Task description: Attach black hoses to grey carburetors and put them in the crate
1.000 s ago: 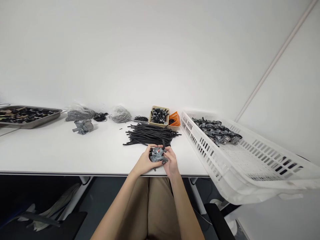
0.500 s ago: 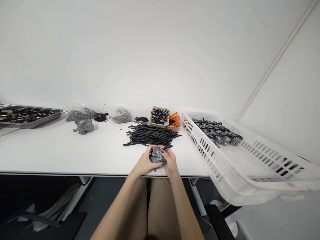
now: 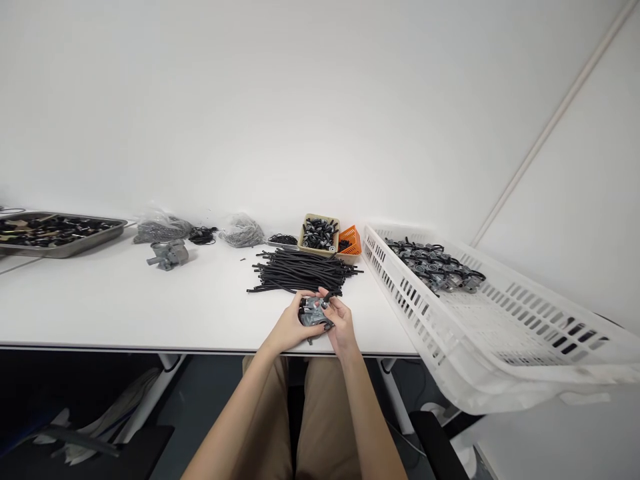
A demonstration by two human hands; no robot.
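Note:
A grey moulded housing (image 3: 313, 317) is between my two hands, just above the front edge of the white table. My left hand (image 3: 291, 325) grips its left side, thumb along the near face. At the upper right, my right hand (image 3: 342, 325) has its fingers closed on a short black rubber tube (image 3: 332, 295) against the housing. Where tube and housing meet is covered by my fingers. Right behind my hands lies a pile of black tubes (image 3: 300, 270). Another grey housing (image 3: 169, 254) sits alone to the left.
A white slatted crate (image 3: 500, 333) with several grey assemblies (image 3: 435, 265) stands on the right. Behind the tubes are a cream basket (image 3: 301, 239) of small black parts and an orange basket (image 3: 356, 239). Plastic bags (image 3: 160, 228) and a metal tray (image 3: 75, 248) stand left.
The black tube in my right hand now points more upward and reaches less far right. My left hand keeps its hold on the housing. My knees have moved apart.

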